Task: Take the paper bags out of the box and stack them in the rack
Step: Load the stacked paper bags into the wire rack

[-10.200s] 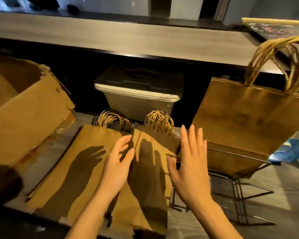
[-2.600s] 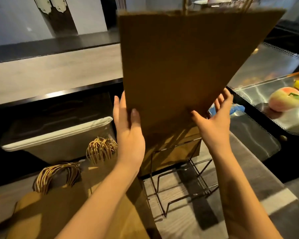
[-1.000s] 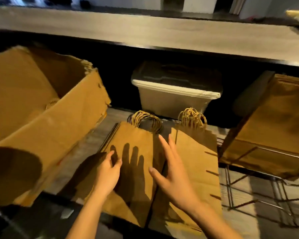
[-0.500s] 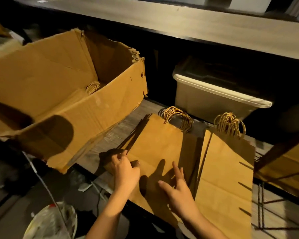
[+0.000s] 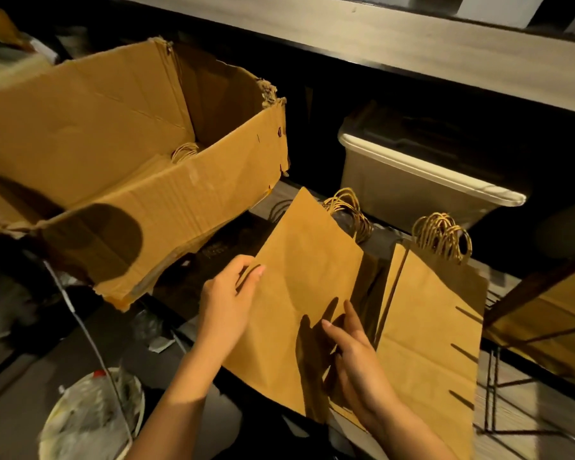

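Left hand (image 5: pixel 228 303) grips the left edge of the top paper bag (image 5: pixel 306 287), thumb on top. Right hand (image 5: pixel 356 356) pinches the same bag's lower right edge, fingers curled under. The bag is flat and tilted up off the table (image 5: pixel 512 413), centre frame, its twisted handles (image 5: pixel 346 207) pointing to 12 o'clock. Second pile of bags (image 5: pixel 429 327) lies flat just beside it at 3 o'clock, handles also pointing away. Cardboard box (image 5: pixel 130 194) sits open at 10 o'clock, torn rim, with more bags (image 5: pixel 180 154) lying inside. Wire rack (image 5: pixel 492 376) at the 4 o'clock edge, with stacked bags (image 5: pixel 571 303) leaning in it. Lidded plastic tub (image 5: pixel 412 180) at 2 o'clock, under the shelf (image 5: pixel 412 41).
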Available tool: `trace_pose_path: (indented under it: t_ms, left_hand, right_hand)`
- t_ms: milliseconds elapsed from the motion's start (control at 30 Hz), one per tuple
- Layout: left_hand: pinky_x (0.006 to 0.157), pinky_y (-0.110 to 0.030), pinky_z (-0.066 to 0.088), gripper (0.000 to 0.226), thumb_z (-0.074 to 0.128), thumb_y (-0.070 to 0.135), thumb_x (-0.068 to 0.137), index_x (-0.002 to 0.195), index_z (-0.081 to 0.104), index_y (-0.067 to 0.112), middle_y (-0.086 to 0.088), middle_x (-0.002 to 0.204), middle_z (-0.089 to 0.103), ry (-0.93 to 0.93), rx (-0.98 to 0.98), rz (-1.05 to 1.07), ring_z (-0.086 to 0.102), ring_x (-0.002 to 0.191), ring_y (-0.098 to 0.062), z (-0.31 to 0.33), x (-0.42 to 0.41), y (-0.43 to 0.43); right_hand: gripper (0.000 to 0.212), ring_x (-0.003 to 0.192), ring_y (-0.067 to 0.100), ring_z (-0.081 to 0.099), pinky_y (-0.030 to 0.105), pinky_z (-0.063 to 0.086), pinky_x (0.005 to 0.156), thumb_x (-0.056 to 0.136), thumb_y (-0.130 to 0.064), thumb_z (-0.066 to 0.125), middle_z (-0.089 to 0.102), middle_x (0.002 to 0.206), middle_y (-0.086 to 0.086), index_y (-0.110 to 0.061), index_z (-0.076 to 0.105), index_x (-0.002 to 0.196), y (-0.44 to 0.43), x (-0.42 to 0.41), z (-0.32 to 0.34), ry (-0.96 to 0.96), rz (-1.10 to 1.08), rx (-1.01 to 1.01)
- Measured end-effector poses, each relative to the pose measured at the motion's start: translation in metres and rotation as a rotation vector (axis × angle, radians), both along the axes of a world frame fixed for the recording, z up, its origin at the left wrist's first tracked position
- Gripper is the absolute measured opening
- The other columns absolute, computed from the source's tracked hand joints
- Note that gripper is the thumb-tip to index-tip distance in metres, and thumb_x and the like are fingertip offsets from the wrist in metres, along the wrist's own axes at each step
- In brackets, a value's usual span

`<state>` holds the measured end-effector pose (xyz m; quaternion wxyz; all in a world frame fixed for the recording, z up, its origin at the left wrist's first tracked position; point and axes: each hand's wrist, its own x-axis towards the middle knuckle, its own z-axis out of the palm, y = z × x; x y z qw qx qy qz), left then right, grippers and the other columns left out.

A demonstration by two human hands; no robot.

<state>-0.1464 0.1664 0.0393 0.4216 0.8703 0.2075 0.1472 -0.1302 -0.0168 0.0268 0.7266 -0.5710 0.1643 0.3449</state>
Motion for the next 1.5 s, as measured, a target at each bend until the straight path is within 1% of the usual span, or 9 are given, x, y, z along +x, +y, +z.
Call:
trace_pose_path:
  t_ms: [367,567,633,733,833,900,1067,1367,1500]
  left_hand:
    - [0.075,-0.028,0.048,0.025,0.051,0.026,0.095,0.078,0.065,0.039,0.004,0.089,0.069,-0.266,-0.46,0.221,0.064,0.083,-0.009,0.03,-0.036,0.027]
    - [0.081,-0.028,0.047,0.027,0.041,0.029,0.099,0.084,0.063,0.034,0.018,0.082,0.069,-0.234,-0.528,0.236,0.062,0.083,0.001,0.038,-0.034,0.003]
    - [0.08,-0.022,0.043,0.026,0.038,0.032,0.099,0.084,0.058,0.037,0.024,0.079,0.066,-0.189,-0.555,0.198,0.06,0.079,0.011,0.045,-0.026,-0.01]
    - [0.092,-0.02,0.037,0.018,0.037,0.036,0.097,0.108,0.051,0.039,0.029,0.094,0.054,-0.075,-0.63,0.098,0.052,0.097,0.01,0.053,-0.011,-0.029]
    - [0.108,-0.033,0.033,0.06,0.042,0.052,0.086,0.141,0.039,0.029,0.016,0.129,0.05,0.026,-0.677,-0.043,0.044,0.123,-0.007,0.059,0.008,-0.047]
    - [0.106,-0.034,0.037,0.07,0.048,0.059,0.072,0.137,0.042,0.034,0.016,0.127,0.052,0.056,-0.735,-0.163,0.049,0.119,-0.007,0.069,0.024,-0.066]
    - [0.075,-0.018,0.052,0.027,0.051,0.041,0.078,0.105,0.055,0.046,0.023,0.102,0.068,0.007,-0.75,-0.584,0.064,0.096,0.002,0.105,0.067,-0.128]
    - [0.082,-0.001,0.043,0.05,0.052,0.021,0.094,0.136,0.028,0.034,0.025,0.12,0.05,-0.268,-0.454,-0.938,0.05,0.109,0.012,0.145,0.122,-0.247]
    - [0.106,-0.02,0.036,0.046,0.045,0.014,0.098,0.129,0.022,0.039,0.015,0.133,0.042,-0.282,-0.487,-1.001,0.041,0.124,0.003,0.147,0.13,-0.286]
  right_hand:
    - [0.05,0.083,0.011,0.072,0.026,0.057,0.059,0.082,-0.024,0.062,0.069,0.106,-0.005,-0.041,0.042,0.124,-0.012,0.004,0.026,-0.027,-0.053,0.266]
    - [0.034,0.104,0.011,0.066,0.032,0.052,0.09,0.086,-0.029,0.054,0.069,0.113,-0.012,-0.045,0.051,0.116,-0.027,0.007,0.059,-0.296,-0.069,0.222]
    - [0.034,0.103,0.007,0.065,0.024,0.054,0.086,0.082,-0.032,0.053,0.068,0.114,-0.015,-0.047,0.052,0.113,-0.039,0.011,0.07,-0.428,-0.096,0.143]
    - [0.033,0.094,0.003,0.067,0.016,0.054,0.073,0.081,-0.033,0.05,0.069,0.104,-0.02,-0.049,0.051,0.109,-0.064,0.018,0.084,-0.564,-0.162,0.059]
    - [0.03,0.088,0.003,0.068,0.015,0.054,0.068,0.082,-0.033,0.049,0.072,0.097,-0.017,-0.042,0.054,0.109,-0.092,0.022,0.092,-0.625,-0.264,-0.009]
    - [0.026,0.088,0.005,0.068,0.017,0.055,0.071,0.083,-0.034,0.049,0.072,0.096,-0.014,-0.038,0.057,0.107,-0.114,0.025,0.095,-0.656,-0.369,-0.068]
    - [0.013,0.082,0.003,0.066,0.017,0.053,0.066,0.092,-0.027,0.049,0.07,0.089,-0.013,-0.031,0.057,0.102,-0.172,0.035,0.11,-0.884,-0.652,-0.288]
    - [0.039,0.112,0.008,0.052,0.027,0.043,0.098,0.097,-0.012,0.05,0.048,0.12,0.005,-0.005,0.028,0.129,-0.263,0.061,0.149,-1.333,-1.031,-0.781]
    - [0.055,0.129,0.029,0.04,0.042,0.034,0.11,0.09,-0.006,0.052,0.037,0.139,0.022,-0.002,0.023,0.136,-0.283,0.077,0.149,-1.294,-1.268,-0.729]
